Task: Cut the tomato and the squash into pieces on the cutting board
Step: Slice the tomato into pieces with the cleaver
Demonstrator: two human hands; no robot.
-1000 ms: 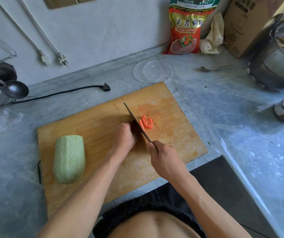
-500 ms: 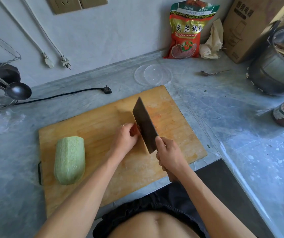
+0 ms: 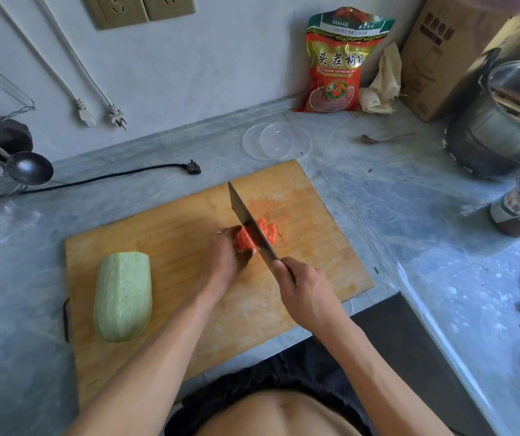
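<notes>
Head view: right hand (image 3: 304, 289) slices tomato (image 3: 244, 240) held by left hand (image 3: 225, 256).

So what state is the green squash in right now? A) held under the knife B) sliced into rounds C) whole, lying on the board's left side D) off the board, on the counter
C: the squash lies uncut on the cutting board, left of both hands.
</notes>
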